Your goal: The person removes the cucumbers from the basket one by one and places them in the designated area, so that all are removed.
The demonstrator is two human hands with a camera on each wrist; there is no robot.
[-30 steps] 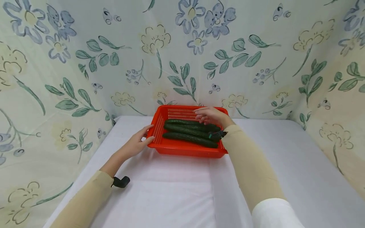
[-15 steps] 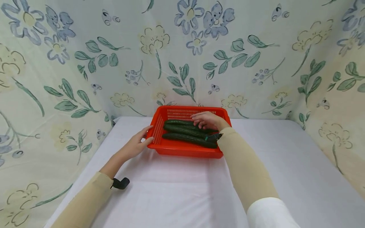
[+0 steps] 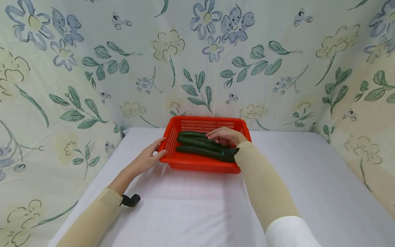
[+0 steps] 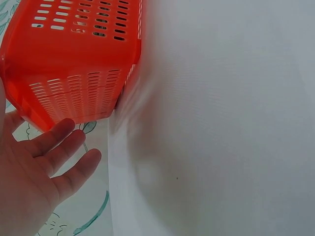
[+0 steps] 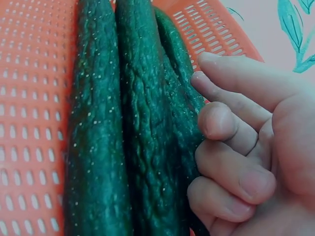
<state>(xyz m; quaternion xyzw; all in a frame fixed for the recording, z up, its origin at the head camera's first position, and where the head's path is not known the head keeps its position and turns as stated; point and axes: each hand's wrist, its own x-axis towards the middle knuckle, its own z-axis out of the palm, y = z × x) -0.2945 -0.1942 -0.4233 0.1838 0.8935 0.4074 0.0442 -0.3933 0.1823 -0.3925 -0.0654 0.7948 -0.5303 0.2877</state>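
Note:
Several dark green cucumbers [image 3: 197, 150] lie side by side in a red plastic basket [image 3: 203, 167]. My left hand [image 3: 144, 157] touches the basket's left rim, the thumb towards the near side. In the left wrist view its fingers [image 4: 76, 174] are spread and nearly straight beside the slotted wall. My right hand [image 3: 227, 136] is inside the basket, low over the farthest cucumbers. Seen from the right wrist, thumb and forefinger reach forward while the other fingers [image 5: 219, 120] curl loosely beside the back cucumber [image 5: 172, 39]. Whether they touch it I cannot tell.
The basket stands on a white-covered table [image 3: 182, 212], close to its back edge. Floral cloth [image 3: 213, 79] hangs behind and on both sides. A black wrist device [image 3: 131, 200] sits on the left sleeve. Another black device [image 3: 229, 151] is under the right wrist.
My right hand has come down and slightly left, from above the basket's back right part to the far cucumbers. The left hand stays at the rim.

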